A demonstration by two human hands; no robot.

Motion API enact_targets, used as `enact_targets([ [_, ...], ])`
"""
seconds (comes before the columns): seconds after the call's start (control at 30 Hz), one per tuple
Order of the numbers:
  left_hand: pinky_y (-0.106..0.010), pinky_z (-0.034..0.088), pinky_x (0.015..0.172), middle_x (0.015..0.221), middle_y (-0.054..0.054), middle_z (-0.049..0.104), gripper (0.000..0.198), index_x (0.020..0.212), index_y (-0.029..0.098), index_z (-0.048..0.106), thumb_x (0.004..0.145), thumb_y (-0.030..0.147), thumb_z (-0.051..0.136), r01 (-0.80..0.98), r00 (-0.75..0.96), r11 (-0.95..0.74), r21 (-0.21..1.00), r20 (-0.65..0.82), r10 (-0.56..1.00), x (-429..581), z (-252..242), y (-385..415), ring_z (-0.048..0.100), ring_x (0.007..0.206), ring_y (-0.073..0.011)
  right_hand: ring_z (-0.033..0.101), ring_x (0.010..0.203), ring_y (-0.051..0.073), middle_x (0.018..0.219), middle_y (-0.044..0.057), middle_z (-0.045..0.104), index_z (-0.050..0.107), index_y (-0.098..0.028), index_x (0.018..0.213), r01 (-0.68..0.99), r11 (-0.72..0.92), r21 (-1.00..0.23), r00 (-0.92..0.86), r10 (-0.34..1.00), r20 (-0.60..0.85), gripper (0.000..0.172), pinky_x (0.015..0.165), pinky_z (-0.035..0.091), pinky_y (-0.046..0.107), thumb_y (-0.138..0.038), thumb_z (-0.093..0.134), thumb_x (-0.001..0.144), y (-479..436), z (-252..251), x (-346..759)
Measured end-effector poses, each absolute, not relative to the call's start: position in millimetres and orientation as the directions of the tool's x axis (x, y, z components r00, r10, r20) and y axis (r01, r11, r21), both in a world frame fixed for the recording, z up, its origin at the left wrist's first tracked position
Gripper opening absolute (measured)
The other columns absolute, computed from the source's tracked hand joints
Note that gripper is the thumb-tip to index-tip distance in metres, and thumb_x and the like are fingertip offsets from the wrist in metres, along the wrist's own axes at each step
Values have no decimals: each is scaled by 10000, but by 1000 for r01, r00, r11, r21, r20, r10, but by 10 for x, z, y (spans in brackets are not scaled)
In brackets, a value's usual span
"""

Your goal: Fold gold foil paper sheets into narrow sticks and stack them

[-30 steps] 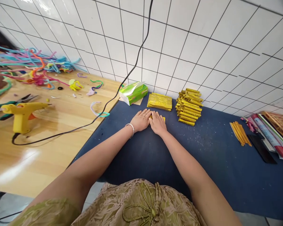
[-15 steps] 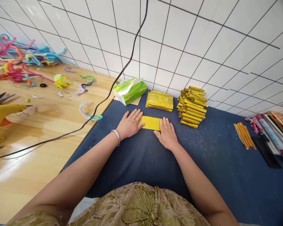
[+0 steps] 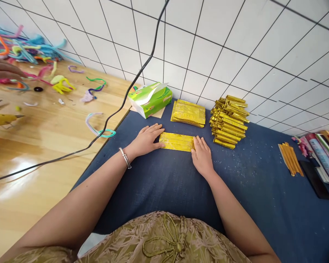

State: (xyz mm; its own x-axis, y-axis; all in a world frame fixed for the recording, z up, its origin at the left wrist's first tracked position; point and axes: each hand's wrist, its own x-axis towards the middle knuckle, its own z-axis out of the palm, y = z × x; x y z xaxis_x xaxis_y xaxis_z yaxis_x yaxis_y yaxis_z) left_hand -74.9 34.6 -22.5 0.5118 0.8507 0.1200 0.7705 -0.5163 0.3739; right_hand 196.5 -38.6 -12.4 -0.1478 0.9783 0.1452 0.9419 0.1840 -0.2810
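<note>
A flat gold foil strip (image 3: 177, 141) with lengthwise creases lies on the dark blue cloth (image 3: 159, 182) in front of me. At its left end rests my left hand (image 3: 148, 140), fingers stretched out and thumb touching the lower corner. My right hand (image 3: 203, 156) lies at the opposite end, its extended fingertips on the edge. Just behind the strip is a stack of flat gold foil sheets (image 3: 188, 112). To the right of that stack, many narrow folded gold foil strips (image 3: 229, 122) are piled up.
A green tissue box (image 3: 150, 100) stands by the tiled wall. A black cable (image 3: 120, 107) crosses the left side. On the wooden table, another person's hand (image 3: 2, 69) is near colourful pipe cleaners (image 3: 30, 47) and a yellow glue gun (image 3: 2, 119). Books (image 3: 322, 157) lie far right.
My hands have slid apart towards the strip's two ends, showing more of its surface. The other person's hand has come further into view at the left. The camera view has shifted slightly.
</note>
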Motion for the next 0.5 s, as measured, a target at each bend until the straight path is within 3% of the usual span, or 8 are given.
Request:
enact_targets([
  [0.23, -465, 208, 1079, 1360, -60, 457, 525, 1176, 252, 503, 723, 484, 633, 731, 484, -499, 466, 161, 860, -723, -176, 318, 324, 1321, -254, 255, 1349, 236, 1440, 52, 356, 271, -215, 1412, 915, 196, -354, -142, 975, 173, 600, 1073, 251, 461, -174, 374, 822, -360, -148, 2005],
  [0.5, -430, 343, 1011, 1289, -62, 514, 380, 997, 215, 525, 686, 371, 679, 647, 468, -512, 565, 236, 852, -654, -85, 264, 442, 1216, -243, 370, 1252, 240, 1317, 63, 475, 326, -241, 1377, 854, 171, -492, -53, 968, 245, 641, 1038, 310, 454, -174, 458, 754, -364, -128, 2019],
])
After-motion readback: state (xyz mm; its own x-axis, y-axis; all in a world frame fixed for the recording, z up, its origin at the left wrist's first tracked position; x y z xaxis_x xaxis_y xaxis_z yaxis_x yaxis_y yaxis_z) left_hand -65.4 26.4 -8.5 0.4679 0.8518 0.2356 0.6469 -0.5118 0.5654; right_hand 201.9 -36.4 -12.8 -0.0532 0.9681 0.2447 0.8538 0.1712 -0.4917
